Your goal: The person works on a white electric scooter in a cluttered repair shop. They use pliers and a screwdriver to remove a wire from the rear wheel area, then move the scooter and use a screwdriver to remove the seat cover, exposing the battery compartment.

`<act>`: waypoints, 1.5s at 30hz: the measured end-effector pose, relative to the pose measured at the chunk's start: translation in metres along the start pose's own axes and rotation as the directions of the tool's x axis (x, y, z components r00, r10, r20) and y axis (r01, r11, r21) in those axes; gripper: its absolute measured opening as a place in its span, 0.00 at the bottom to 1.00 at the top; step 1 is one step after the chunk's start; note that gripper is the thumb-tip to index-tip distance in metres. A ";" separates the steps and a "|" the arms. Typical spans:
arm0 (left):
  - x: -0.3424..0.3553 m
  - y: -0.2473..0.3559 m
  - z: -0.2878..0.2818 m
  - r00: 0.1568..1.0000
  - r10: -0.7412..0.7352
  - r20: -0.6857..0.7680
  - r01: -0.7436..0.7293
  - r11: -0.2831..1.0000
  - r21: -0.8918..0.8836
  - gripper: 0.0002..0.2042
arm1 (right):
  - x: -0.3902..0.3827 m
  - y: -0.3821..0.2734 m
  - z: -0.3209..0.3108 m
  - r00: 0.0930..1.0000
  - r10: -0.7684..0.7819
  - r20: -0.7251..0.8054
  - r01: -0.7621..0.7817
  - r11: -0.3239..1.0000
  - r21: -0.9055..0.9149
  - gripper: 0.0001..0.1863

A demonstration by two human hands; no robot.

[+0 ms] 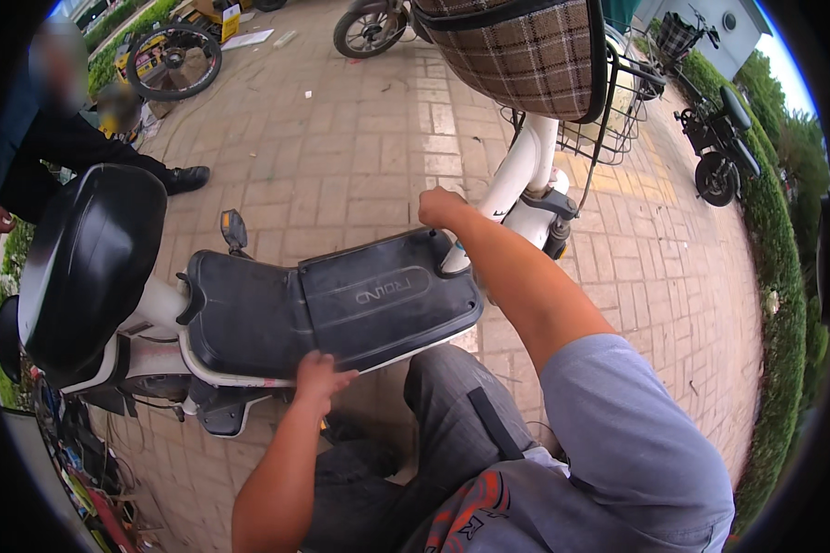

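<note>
An electric scooter with a white frame stands side-on before me. Its black footboard cover (378,295) lies between the black seat (101,253) on the left and the white steering column (521,170) on the right. My left hand (318,380) rests at the cover's near edge, fingers apart, holding nothing that shows. Beyond the cover's far front corner, beside the column, my right hand (444,208) has its fingers curled closed. Whatever it grips, if anything, is hidden. A black pedal (233,229) with an orange reflector sticks up past the far edge.
A plaid cover (526,55) hangs over the handlebar, near a black wire basket (609,115). At the left, a person (28,138) sits near a loose wheel (173,61). Another small electric bike (719,147) stands by the hedge (784,304). Brick paving (341,138) surrounds the scooter.
</note>
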State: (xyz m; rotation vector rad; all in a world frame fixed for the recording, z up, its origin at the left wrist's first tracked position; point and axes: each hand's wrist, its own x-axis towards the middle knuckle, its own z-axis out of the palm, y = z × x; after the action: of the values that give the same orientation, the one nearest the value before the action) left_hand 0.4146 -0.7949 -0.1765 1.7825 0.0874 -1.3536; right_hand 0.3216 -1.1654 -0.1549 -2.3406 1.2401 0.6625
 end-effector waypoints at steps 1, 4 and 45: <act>0.001 -0.004 -0.002 1.000 -0.017 -0.022 0.017 1.000 -0.014 0.26 | -0.002 -0.003 0.004 0.995 -0.053 -0.082 0.055 0.998 0.025 0.21; 0.006 -0.008 -0.008 1.000 -0.008 0.028 0.010 0.998 -0.057 0.26 | -0.011 -0.006 0.009 0.974 -0.095 -0.206 0.113 0.990 0.078 0.20; -0.017 0.011 -0.002 0.999 -0.038 0.036 0.035 0.997 0.062 0.26 | -0.028 -0.012 0.004 0.953 -0.250 -0.172 0.222 0.960 -0.169 0.19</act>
State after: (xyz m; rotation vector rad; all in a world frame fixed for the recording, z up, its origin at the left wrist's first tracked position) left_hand 0.4153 -0.7932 -0.1556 1.8134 0.0593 -1.4284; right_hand 0.3169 -1.1384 -0.1404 -2.6756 0.9902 0.4715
